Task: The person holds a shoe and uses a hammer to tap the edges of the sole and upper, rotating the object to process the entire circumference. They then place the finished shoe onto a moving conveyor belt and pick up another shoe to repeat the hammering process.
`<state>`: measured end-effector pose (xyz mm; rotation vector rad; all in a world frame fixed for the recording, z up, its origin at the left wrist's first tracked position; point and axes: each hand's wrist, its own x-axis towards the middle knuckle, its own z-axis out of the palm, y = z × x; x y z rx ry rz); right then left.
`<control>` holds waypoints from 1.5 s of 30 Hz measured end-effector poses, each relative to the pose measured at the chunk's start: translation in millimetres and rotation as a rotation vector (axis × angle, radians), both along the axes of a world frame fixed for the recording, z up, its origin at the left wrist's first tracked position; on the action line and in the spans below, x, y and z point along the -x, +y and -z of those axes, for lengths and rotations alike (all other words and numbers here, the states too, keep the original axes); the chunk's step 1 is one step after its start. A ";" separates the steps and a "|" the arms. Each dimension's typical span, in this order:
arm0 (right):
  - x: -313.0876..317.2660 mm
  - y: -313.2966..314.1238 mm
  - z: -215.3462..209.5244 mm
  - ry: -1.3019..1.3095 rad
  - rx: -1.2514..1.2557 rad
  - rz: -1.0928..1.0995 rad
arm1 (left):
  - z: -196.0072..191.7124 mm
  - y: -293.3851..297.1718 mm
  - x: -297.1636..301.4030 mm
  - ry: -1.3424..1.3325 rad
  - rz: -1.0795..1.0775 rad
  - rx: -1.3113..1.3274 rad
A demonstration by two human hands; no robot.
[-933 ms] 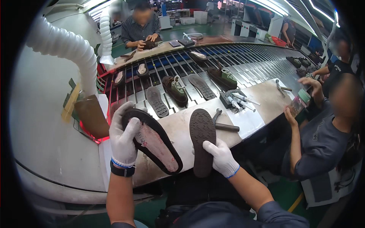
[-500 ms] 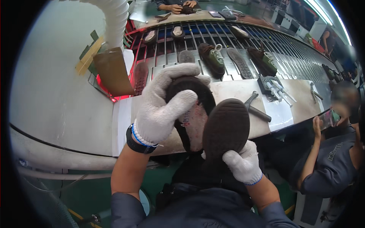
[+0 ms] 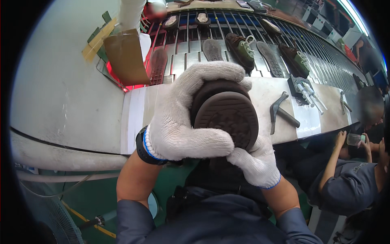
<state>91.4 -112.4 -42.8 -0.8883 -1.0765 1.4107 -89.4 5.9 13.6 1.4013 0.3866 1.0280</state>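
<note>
At the bench's (image 3: 264, 90) far left corner, a brown panel (image 3: 126, 59) stands upright; a white paper strip (image 3: 136, 107) covers the left end of the bench. Beyond the far edge, 1 loose sole (image 3: 158, 65) lies on a slatted conveyor (image 3: 185, 57), followed rightward by a second sole (image 3: 212, 49).

The gloved left hand (image 3: 183, 118) is wrapped round the end of a dark shoe upper (image 3: 219, 86), thumb laid across a brown sole (image 3: 221, 114). Both pieces are held raised at the near edge of the bench, left of its middle. The sole overlaps the upper, whose rim shows past it; full contact cannot be confirmed. The gloved right hand (image 3: 258, 166) grips the sole low on its right side, thumb just beside the left thumb; its other fingers are mostly hidden.

Past the far edge follow 1 laced shoe (image 3: 242, 51), a third sole (image 3: 270, 59) and 1 more shoe (image 3: 295, 61). Right of the hands, a hammer (image 3: 289, 118) lies by the near edge; next, a black holder (image 3: 298, 90) carries syringes (image 3: 313, 97). A second hammer (image 3: 345, 103) lies toward the right end.
</note>
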 end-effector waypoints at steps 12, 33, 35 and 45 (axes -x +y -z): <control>-3.1 -0.4 0.8 -0.103 0.024 0.022 | 9.1 9.9 3.4 0.014 0.087 -0.120; -4.3 15.8 -4.5 -0.073 0.031 -0.025 | -16.8 15.2 -5.6 0.070 -0.048 -0.111; -20.5 27.1 3.6 0.021 0.124 -0.126 | -6.6 38.4 -4.0 0.038 0.030 -0.201; -57.8 69.8 33.2 0.358 0.097 -0.193 | 19.4 64.2 -36.4 0.076 -0.110 -0.104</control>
